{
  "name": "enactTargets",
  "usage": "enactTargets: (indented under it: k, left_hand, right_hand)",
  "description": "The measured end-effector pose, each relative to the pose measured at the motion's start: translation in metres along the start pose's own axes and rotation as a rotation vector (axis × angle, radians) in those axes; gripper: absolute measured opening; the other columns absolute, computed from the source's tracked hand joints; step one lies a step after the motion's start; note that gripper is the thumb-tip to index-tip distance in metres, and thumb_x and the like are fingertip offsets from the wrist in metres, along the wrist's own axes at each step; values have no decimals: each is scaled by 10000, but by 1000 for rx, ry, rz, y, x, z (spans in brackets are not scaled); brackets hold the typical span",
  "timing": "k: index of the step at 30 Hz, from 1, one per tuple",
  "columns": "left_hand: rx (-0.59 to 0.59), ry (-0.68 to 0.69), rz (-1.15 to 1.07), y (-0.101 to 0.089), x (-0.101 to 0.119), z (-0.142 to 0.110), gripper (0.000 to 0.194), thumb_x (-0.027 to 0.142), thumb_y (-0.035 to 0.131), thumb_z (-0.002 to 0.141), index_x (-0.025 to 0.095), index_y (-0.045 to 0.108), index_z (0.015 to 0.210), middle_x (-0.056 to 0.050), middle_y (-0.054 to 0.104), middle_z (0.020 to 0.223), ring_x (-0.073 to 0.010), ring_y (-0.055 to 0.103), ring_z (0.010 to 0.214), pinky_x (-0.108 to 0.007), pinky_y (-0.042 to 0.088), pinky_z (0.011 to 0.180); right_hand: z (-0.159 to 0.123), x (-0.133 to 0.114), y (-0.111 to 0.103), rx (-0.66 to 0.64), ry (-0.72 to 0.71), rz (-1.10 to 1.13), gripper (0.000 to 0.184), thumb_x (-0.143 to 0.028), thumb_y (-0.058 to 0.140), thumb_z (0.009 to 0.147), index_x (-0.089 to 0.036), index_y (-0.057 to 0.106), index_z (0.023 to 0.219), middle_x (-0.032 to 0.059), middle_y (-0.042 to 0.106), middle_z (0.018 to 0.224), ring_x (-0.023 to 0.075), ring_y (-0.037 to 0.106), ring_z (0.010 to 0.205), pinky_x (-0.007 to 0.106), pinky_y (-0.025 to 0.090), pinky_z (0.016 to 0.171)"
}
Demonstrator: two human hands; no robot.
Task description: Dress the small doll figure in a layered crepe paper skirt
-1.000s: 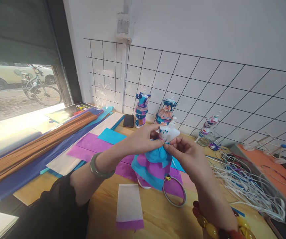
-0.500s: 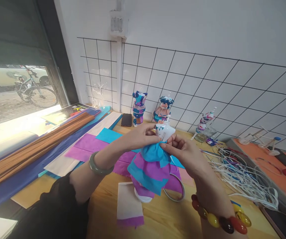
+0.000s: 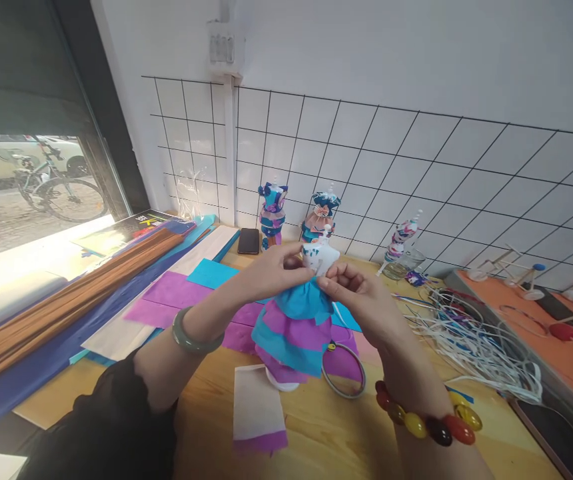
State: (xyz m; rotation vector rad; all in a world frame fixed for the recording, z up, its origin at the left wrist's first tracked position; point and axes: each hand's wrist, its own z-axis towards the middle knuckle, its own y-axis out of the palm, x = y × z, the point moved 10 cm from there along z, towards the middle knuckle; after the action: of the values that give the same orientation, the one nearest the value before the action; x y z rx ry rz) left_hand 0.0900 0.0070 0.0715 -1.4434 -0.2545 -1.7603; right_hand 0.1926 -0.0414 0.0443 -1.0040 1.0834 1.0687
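A small white dress form (image 3: pixel 327 257) stands on the table, wearing a tiered paper skirt (image 3: pixel 294 333) in blue and purple. At its left side my left hand (image 3: pixel 279 270) is closed, thumb and fingers pinching the gathered blue top edge at the waist. My right hand (image 3: pixel 359 293) pinches the same edge from the right, thumb against the front. The fingertips partly hide the waist. Just right of the skirt lies a grey ring (image 3: pixel 344 395) with a small yellow piece on it. In front is a cream paper piece (image 3: pixel 256 403) with a purple end.
Strips of purple paper (image 3: pixel 176 293), blue paper and brown crepe paper (image 3: pixel 81 303) cover the left. Behind stand dressed forms (image 3: pixel 272 213) and a phone (image 3: pixel 249 241). To the right lie tangled white cords (image 3: pixel 481 347), a glass (image 3: pixel 404 265) and an orange tray (image 3: pixel 506 307).
The dress form has shifted and turned slightly, its base meeting the cream paper's corner. Both hands keep their pinch at the waist. My view has swung a little to the right.
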Motion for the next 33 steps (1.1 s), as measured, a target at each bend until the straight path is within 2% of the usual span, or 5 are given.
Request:
enactTargets:
  k: [6, 15, 27, 30, 33]
  left_hand:
    - [176, -19, 25, -25, -9, 1, 156, 296, 564, 760, 170, 473, 755, 36, 490, 655, -86, 469, 609, -191, 327, 498]
    - [356, 71, 226, -38, 5, -4, 108, 283, 529, 776, 179, 504, 768, 31, 529, 717, -101, 504, 685, -218, 394, 620]
    - [328, 66, 206, -35, 1, -1, 124, 290, 525, 791, 177, 546, 840, 13, 578, 756, -110, 532, 687, -228, 414, 618]
    - [303, 55, 196, -33, 0, 0, 163, 292, 530, 791, 179, 572, 901, 3, 599, 797, -118, 553, 716, -236, 430, 645]
    - [293, 43, 192, -32, -3, 0, 160, 297, 539, 788, 173, 570, 884, -6, 608, 810, -130, 569, 742, -243, 440, 661]
  right_hand:
    - [-3, -9, -14, 114, -60, -63, 269, -425, 719, 706, -184, 605, 740, -22, 565, 658, 99, 512, 623, 224, 420, 575]
    - [-7, -2, 5, 35, -10, -121, 272, -384, 715, 694, -193, 558, 807, -4, 584, 732, 123, 531, 651, 260, 403, 582]
    - [-1, 6, 5, 36, -48, -215, 227, -356, 627, 763, -185, 551, 890, -17, 556, 680, 131, 517, 615, 282, 401, 578]
    - [-2, -2, 4, 58, -126, -327, 205, -351, 596, 801, -181, 598, 914, -16, 531, 661, 131, 487, 599, 277, 381, 547]
    - [-7, -19, 2, 133, -286, -483, 226, -323, 573, 833, -190, 660, 993, 16, 559, 737, 148, 505, 658, 289, 400, 573]
